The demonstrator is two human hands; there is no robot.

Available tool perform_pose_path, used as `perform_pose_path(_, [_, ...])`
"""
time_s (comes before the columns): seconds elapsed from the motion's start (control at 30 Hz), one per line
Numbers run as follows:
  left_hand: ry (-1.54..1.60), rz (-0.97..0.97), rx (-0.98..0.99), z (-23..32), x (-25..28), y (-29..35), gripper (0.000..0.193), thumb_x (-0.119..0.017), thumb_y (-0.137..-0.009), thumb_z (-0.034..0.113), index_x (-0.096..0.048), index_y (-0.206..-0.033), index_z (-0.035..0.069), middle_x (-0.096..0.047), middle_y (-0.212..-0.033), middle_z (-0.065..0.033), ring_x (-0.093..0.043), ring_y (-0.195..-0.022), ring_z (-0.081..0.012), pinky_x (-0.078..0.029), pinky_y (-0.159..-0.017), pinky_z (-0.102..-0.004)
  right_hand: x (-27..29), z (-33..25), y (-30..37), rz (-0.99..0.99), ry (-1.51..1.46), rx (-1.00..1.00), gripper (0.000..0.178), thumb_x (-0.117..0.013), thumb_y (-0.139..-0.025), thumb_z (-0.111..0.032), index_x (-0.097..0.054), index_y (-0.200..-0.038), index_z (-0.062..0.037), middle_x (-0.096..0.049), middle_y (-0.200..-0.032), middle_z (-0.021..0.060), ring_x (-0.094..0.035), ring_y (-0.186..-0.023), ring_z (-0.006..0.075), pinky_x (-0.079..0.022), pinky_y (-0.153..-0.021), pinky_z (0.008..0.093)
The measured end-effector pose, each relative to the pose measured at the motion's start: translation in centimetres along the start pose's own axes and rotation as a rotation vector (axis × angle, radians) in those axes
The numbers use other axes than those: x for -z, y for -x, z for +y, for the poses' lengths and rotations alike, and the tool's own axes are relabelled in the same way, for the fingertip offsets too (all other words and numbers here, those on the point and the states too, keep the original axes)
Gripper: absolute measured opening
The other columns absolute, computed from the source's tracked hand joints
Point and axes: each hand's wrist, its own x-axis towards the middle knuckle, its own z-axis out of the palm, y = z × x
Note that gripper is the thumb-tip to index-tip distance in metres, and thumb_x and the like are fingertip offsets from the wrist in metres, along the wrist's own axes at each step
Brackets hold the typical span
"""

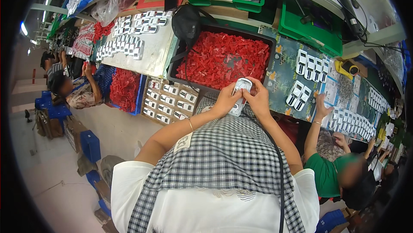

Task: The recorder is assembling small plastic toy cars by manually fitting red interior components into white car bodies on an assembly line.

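White plastic casing (243, 84) is held up between both hands, just off the near edge of the bench (155, 58) and in front of the checked apron (219, 155). Along the middle of the bench, space is taken up by a black tray (272, 54), its floor mostly covered with loose red plastic pieces (219, 56); its near right corner is partly hidden behind the hands and the casing. Right of the tray, a patterned sheet (282, 84) is spread over the bench, and on it a row of four white casings (310, 66) is set out toward the far edge, with a pair of white casings (294, 91) placed closer to the near edge.

The held casing is kept apart from all of these. Its long axis is pointed away from the body, with the rounded far end aimed at the tray and leaned slightly to the right, and the lower end directed back toward the apron. Neither hand is nearer, since it is touched by both: its left side is grasped by the left hand (224, 102), its right side by the right hand (258, 98), and the thumbs are brought together over its face. Whether a small part is pinched there cannot be told.
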Motion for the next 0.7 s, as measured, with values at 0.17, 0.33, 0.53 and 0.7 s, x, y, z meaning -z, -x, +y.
perform_pose_path(0.17, [-0.061, 0.071, -0.035, 0.7, 1.8, 0.5, 0.022, -0.052, -0.089, 0.013, -0.057, -0.105, -0.001, -0.063, -0.078, -0.0092, -0.058, -0.067, -0.0138, -0.046, -0.060, -0.0309, -2.0, 0.3, -0.9, -0.068, -0.038, -0.074, 0.037, -0.064, -0.076, 0.001, -0.057, -0.112, 0.0010, -0.065, -0.092, 0.0087, -0.061, -0.083, 0.0124, -0.050, -0.072, 0.0255])
perform_pose_path(0.33, [-0.095, 0.166, 0.051, 0.2, 5.1, 1.4, 0.024, -0.053, -0.087, 0.012, -0.057, -0.107, -0.001, -0.064, -0.079, -0.0113, -0.059, -0.069, -0.0151, -0.047, -0.064, -0.0316, -5.7, 1.2, -2.4, -0.169, -0.045, -0.092, 0.035, -0.062, -0.077, 0.002, -0.055, -0.110, 0.0022, -0.062, -0.095, 0.0083, -0.060, -0.087, 0.0125, -0.049, -0.076, 0.0256])
perform_pose_path(0.53, [0.001, 0.308, 0.083, -0.4, 9.3, 1.0, 0.022, -0.054, -0.087, 0.009, -0.058, -0.107, -0.001, -0.064, -0.085, -0.0085, -0.058, -0.078, -0.0115, -0.047, -0.068, -0.0276, -9.7, 2.9, -5.2, -0.296, 0.018, -0.018, 0.040, -0.066, -0.077, -0.002, -0.054, -0.116, -0.0011, -0.061, -0.099, 0.0082, -0.057, -0.083, 0.0131, -0.048, -0.075, 0.0256])
perform_pose_path(0.7, [0.076, 0.606, 0.205, -0.8, 21.0, -1.3, 0.020, -0.053, -0.092, 0.013, -0.056, -0.107, 0.001, -0.061, -0.089, -0.0057, -0.056, -0.078, -0.0114, -0.047, -0.073, -0.0279, -11.9, 0.0, -7.1, -0.278, 0.017, -0.097, 0.040, -0.064, -0.083, -0.004, -0.051, -0.121, -0.0011, -0.057, -0.106, 0.0065, -0.054, -0.086, 0.0105, -0.045, -0.079, 0.0231])
